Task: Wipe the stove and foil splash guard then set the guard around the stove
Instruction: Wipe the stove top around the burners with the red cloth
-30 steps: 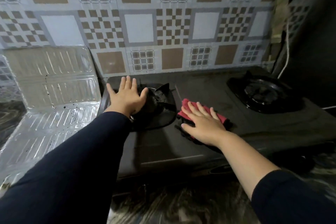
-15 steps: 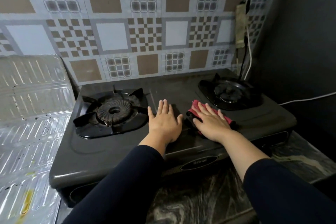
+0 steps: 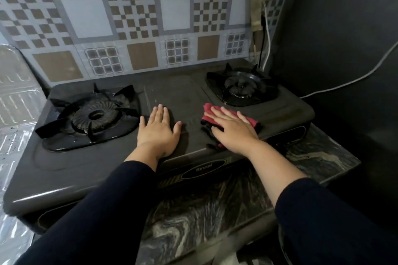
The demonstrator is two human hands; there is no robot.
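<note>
The foil splash guard (image 3: 15,114) is cut off by the left edge, so only part of its ribbed panels shows. The right hand (image 3: 233,130) covers most of the red cloth (image 3: 210,115), leaving its far edge and 1 corner visible. The stove (image 3: 176,97) front is partly hidden behind both sleeves, and its knobs cannot be made out. The white cable (image 3: 344,84) runs out of view at the right edge.

One stove (image 3: 120,170) with two burners, left burner (image 3: 94,115) and right burner (image 3: 242,86), one red cloth (image 3: 210,117), one foil guard (image 3: 15,97), two hands, left hand (image 3: 159,133), right hand (image 3: 233,132), one white cable (image 3: 353,79)
</note>
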